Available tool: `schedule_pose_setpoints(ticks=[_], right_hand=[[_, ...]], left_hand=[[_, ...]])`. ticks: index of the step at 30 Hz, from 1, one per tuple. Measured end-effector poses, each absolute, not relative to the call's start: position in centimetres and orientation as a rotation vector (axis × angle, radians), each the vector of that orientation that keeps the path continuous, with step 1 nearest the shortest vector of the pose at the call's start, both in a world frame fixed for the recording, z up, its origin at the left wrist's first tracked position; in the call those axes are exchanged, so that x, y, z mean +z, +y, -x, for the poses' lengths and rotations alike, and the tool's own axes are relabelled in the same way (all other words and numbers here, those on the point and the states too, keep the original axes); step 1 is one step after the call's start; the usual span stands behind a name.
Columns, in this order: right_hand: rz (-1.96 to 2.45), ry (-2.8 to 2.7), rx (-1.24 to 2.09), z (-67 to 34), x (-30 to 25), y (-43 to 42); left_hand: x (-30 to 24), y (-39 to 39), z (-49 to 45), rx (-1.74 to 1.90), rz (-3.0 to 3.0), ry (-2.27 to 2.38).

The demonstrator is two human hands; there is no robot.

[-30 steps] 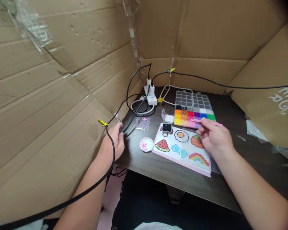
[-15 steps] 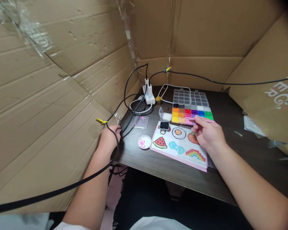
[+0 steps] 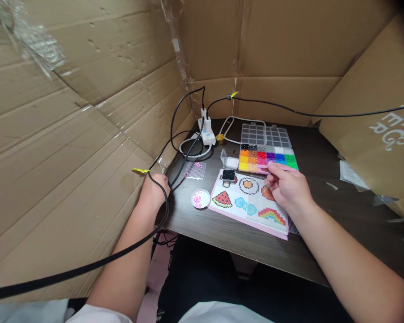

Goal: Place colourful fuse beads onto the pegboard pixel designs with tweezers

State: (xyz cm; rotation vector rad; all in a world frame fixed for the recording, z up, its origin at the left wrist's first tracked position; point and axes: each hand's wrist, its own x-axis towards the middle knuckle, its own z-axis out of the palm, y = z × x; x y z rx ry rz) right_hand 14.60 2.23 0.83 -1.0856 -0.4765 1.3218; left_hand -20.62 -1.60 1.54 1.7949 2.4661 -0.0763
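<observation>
My right hand (image 3: 289,186) is closed around pink tweezers (image 3: 286,168), over the near edge of the bead box (image 3: 268,157). Their tips reach the pink beads in its front row. Below the hand lies a pattern sheet (image 3: 232,214) with pixel pictures, among them a watermelon, an egg and a rainbow. My left hand (image 3: 155,188) rests curled at the table's left edge by black cables; whatever its fingers may hold is hidden. Right of it are a round white dish (image 3: 200,198) of pink and white beads and a clear pegboard (image 3: 195,171) bearing some pink beads.
On the sheet's top corner stands a small box of black beads (image 3: 229,175). Behind it is an open white case (image 3: 230,162). A power strip (image 3: 206,132), a gold cup (image 3: 220,139) and looping black cables (image 3: 173,116) sit farther back. Cardboard walls (image 3: 276,49) enclose the table.
The whole view has shifted slightly. My right hand stays at the bead box with the tweezers, and my left hand keeps its place at the table edge.
</observation>
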Motion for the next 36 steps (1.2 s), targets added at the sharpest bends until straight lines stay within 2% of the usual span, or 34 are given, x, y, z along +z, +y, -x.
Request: schedule_pose_setpoints(ticks=[13, 17, 22, 30, 36], right_hand=[[1.099, -0.486, 1.321, -14.6, 0.7, 2.3], [1.108, -0.462, 1.327, -14.6, 0.8, 2.3], [1.119, -0.444, 1.325, -14.6, 0.9, 2.3], [1.121, -0.443, 1.330, -14.5, 0.8, 2.4], [1.118, -0.429, 1.331, -14.3, 0.9, 2.4]], left_hand=[[0.2, -1.2, 21.2, 0.068, -1.977, 2.500], [-0.1, -1.4, 21.1, 0.247, -1.980, 2.498], [-0.2, -1.8, 20.4, 0.640, -1.996, 2.434], [0.5, -2.9, 16.5, 1.230, -2.181, 2.010], [1.7, -1.0, 13.0, 1.267, -2.329, 1.585]])
